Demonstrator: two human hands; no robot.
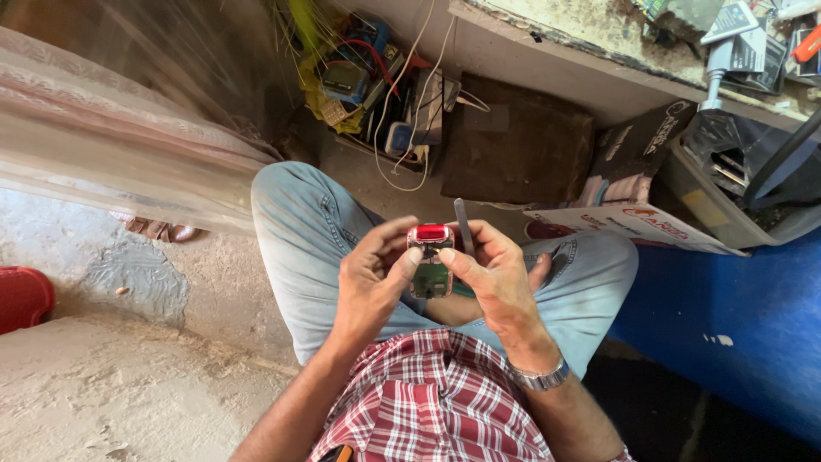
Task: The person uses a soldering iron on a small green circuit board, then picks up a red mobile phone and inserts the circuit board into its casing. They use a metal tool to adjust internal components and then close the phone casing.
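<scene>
Rough concrete floor [111,385] around us, w/ a box of wires and old electronics [376,94] beyond our knees and a grey bin [727,205] on the right. We sit cross-legged and hold a small device [430,261], red cap on top and green circuit board showing, above our lap; left hand [372,278] has its grip closed on the device's left side, right hand [492,274] is clamped on the right edge w/ a thin metal tool [463,227] pinned upright behind the fingers. Looks like the inspect/open-up step to us; next move prob. calls for a steady hold & the tool tip brought round to the board.
</scene>
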